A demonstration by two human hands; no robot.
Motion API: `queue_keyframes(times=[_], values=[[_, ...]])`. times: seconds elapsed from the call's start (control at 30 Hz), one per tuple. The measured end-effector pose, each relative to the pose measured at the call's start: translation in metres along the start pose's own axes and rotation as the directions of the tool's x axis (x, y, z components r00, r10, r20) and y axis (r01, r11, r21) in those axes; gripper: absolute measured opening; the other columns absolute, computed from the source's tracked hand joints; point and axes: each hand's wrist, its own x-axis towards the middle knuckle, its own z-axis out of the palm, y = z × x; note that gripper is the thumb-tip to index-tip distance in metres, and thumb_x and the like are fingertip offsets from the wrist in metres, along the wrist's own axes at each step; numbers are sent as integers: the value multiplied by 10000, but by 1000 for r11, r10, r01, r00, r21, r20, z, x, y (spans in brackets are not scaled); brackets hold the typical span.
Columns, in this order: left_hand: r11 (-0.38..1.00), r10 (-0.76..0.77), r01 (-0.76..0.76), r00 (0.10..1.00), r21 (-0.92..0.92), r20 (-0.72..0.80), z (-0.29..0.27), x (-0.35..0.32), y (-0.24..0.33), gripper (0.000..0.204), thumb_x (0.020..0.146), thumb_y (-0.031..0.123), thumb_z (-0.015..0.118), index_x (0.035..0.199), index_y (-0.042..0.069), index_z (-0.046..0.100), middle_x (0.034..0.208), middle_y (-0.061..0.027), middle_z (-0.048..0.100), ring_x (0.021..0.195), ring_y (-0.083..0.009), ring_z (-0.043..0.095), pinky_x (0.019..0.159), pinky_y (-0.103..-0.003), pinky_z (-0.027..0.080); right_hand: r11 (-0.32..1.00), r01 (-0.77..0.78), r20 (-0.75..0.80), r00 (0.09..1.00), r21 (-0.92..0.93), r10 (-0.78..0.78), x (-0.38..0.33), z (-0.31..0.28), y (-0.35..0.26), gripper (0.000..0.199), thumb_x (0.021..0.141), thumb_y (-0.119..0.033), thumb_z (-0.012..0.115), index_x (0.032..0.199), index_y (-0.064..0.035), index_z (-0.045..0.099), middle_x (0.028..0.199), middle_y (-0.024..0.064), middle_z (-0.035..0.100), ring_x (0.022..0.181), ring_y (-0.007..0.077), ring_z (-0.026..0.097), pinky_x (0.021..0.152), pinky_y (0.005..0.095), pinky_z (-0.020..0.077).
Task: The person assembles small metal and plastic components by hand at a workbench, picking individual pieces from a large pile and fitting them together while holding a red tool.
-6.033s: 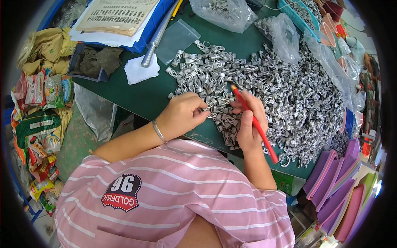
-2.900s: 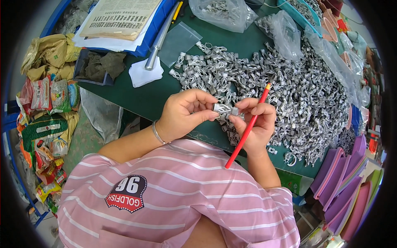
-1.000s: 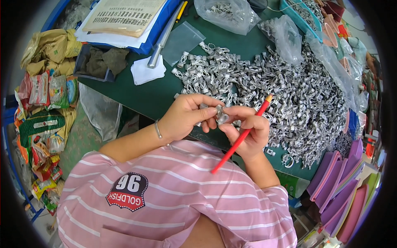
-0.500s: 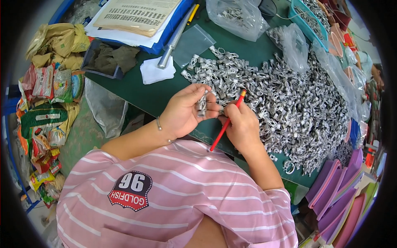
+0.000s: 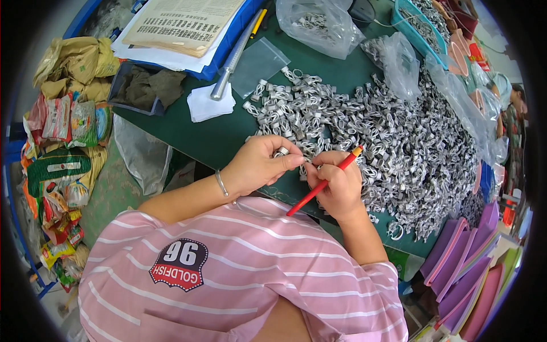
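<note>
My left hand [image 5: 259, 162] is closed around at least one small silver ring [image 5: 280, 151], which shows between its curled fingers. My right hand [image 5: 339, 185] grips a slim red pencil-like stick [image 5: 309, 199] with an orange-yellow end pointing up and away. Thumb and fingers of both hands come together at the near edge of the table; what they pinch between them is too small to tell. Just beyond lies a wide heap of small silver metal rings [image 5: 410, 154], several looped or clustered together. A bracelet circles my left wrist.
On the green table [image 5: 211, 134] are a ring-sizing rod [image 5: 231, 71], white paper slips [image 5: 209, 105], a clear zip bag [image 5: 259, 67] and a blue tray [image 5: 219, 57] with printed sheets. Plastic bags [image 5: 401, 65] and a teal basket [image 5: 427, 45] hold more pieces. Purple folders [image 5: 456, 251] stand at right.
My left hand has turned from palm up to fingers curled over, hiding most of the rings it showed. My right hand has shifted slightly nearer me, and the red stick has tilted.
</note>
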Motion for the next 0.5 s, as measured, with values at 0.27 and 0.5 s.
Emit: queue_keyframes(times=[0.27, 0.5], values=[[846, 470, -460, 882, 270, 29, -1, -3, -1, 245, 726, -15, 676, 953, -12, 586, 811, -40, 587, 656, -57, 509, 573, -178, 403, 186, -607, 345, 647, 773, 680, 1, -10, -3, 175, 822, 33, 548, 820, -45, 391, 893, 152, 581, 677, 161, 599, 594, 253, 507], [719, 618, -633, 771, 287, 152, 2, -4, 2, 269, 687, -40, 697, 932, -10, 589, 838, -61, 581, 718, -93, 533, 639, -210, 427, 234, -341, 191, 849, 911, 493, -19, 7, 6, 289, 736, 105, 614, 804, -67, 393, 939, 168, 560, 828, 183, 574, 695, 274, 504]])
